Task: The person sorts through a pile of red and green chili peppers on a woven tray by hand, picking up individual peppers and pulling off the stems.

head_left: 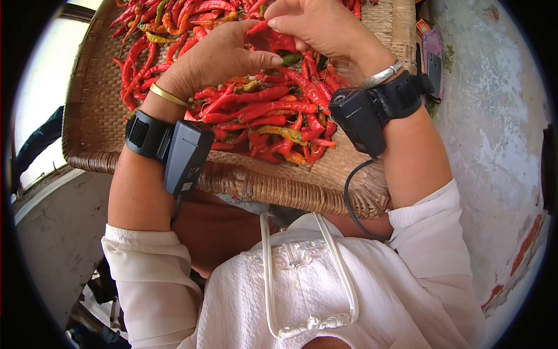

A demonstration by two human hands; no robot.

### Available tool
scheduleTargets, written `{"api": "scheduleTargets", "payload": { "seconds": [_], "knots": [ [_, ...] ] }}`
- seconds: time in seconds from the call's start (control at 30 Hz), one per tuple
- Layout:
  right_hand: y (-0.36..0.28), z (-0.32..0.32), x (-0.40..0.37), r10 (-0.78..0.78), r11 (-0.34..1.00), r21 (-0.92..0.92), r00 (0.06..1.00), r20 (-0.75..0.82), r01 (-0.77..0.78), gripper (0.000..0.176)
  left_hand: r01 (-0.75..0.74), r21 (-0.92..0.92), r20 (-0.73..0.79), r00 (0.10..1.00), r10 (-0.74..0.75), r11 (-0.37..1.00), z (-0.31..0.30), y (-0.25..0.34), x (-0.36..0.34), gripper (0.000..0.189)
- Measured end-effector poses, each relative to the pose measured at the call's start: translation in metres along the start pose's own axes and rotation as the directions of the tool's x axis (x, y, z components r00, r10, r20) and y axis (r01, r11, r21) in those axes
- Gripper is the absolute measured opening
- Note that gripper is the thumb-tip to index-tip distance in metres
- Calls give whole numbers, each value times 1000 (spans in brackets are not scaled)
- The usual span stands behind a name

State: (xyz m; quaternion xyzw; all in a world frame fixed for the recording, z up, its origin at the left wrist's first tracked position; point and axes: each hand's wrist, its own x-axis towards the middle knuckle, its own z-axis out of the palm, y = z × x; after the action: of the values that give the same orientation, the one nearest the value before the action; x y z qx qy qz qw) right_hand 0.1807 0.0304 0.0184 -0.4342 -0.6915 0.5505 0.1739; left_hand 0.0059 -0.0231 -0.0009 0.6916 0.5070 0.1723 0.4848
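Note:
My left hand (pixel 224 51) curves over the chili heap from the left, its thumb stretched toward the middle. Red chili peppers (pixel 276 42) lie in the curve between its thumb and fingers; its fingertips are partly hidden. Close by, my right hand (pixel 325 26) is bent inward, with thumb and forefinger pinched at the end of a red chili pepper (pixel 259 27). Below both hands spreads a heap of chili peppers (pixel 261 110), mostly red, with some orange, yellowish and green ones such as a dark green chili (pixel 292 59).
The chilies lie in a shallow woven basket (pixel 96 110) with a thick braided rim (pixel 261 189), resting near my lap. A phone in a pink case (pixel 433 64) lies beyond its right side. Black devices are strapped to both wrists, and a cable (pixel 347 195) hangs from the right one.

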Motion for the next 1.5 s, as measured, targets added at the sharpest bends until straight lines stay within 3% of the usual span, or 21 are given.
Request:
{"api": "scheduleTargets", "payload": {
  "seconds": [0.03, 0.17, 0.27, 0.37, 0.4, 0.43, 0.53, 0.6, 0.63, 0.7, 0.77, 0.83, 0.87, 0.9, 0.93, 0.97, 1.0, 1.1, 1.33, 1.43, 1.5],
  "knots": [
    [-1, -2, 0, 1, 1000, 0, 1000, 0, -1, 18, 46, -177, -28, 998, -52, 983, -2, 5, -1, 37],
    [0, -1, 0, 22, 967, 249, 993, 115, -50, 13, 89, -342, -65, 991, -118, 936, -3, 10, -2, 37],
    [5, 4, 2, 110, 900, 395, 973, 204, -185, 13, 103, -317, -19, 993, -115, 943, -1, 4, -1, 33],
    [10, 2, 5, 119, 961, 220, 967, 227, -170, 16, 232, -279, 98, 972, -213, 932, -1, 8, -2, 27],
    [12, 0, 5, -23, 993, -110, 997, 68, 31, 18, 308, -219, 171, 946, -275, 926, -4, 9, -4, 25],
    [15, -2, 5, -211, 876, -451, 977, -35, 174, 19, 308, -218, 171, 946, -275, 926, -6, 10, -4, 25],
    [14, -8, 5, -151, 889, -443, 987, -51, 113, 21, 330, 6, 237, 917, -322, 944, -11, 10, -4, 25],
    [13, -10, 4, -141, 868, -488, 988, -59, 95, 21, 94, -462, -120, 978, -168, 882, -22, -5, 1, 30],
    [13, -10, 4, -190, 833, -542, 977, -101, 107, 21, -236, -712, -278, 960, 44, 661, -29, -10, 4, 36],
    [17, -10, 4, -239, 796, -596, 961, -141, 111, 21, -400, -853, -447, 892, -71, 336, -41, -10, 2, 44],
    [27, -10, 7, -364, 679, -707, 927, -92, 197, 20, -371, -870, -401, 916, -26, 325, -49, -24, 2, 47],
    [27, -2, 9, -290, 702, -692, 955, -61, 169, 20, -161, -612, -424, 893, -150, 774, -40, -24, 4, 40],
    [28, 2, 9, -212, 723, -677, 977, -28, 138, 23, -15, -522, -368, 906, -209, 853, -31, -23, 5, 38],
    [32, 4, 9, -211, 723, -677, 977, -26, 138, 23, 48, -357, -353, 918, -182, 933, -21, -22, 8, 36],
    [35, 7, 9, -192, 709, -690, 981, 7, 143, 24, -66, -129, -382, 924, 12, 989, -12, -29, 13, 33],
    [38, 8, 9, -171, 696, -703, 985, 39, 148, 25, -181, 106, -364, 908, 207, 978, -5, -33, 17, 30],
    [39, 9, 10, -137, 660, -740, 989, 47, 127, 24, -153, 294, -293, 925, 242, 943, -1, -28, 15, 36],
    [38, 7, 9, -9, 562, -826, 999, 31, 30, 21, -140, 441, -204, 946, 251, 887, 10, -30, 18, 42],
    [30, 13, 7, 24, 538, -840, 995, 98, 69, 17, -148, 526, -182, 942, 281, 837, 8, -24, 14, 33],
    [26, 8, 6, 27, 642, -763, 993, 113, 69, 17, -112, 522, -201, 947, 250, 846, -1, -20, 10, 22],
    [23, 2, 5, -160, 735, -647, 979, 126, 203, 16, -140, 516, -185, 945, 269, 845, -9, -21, 8, 21]
  ]
}}
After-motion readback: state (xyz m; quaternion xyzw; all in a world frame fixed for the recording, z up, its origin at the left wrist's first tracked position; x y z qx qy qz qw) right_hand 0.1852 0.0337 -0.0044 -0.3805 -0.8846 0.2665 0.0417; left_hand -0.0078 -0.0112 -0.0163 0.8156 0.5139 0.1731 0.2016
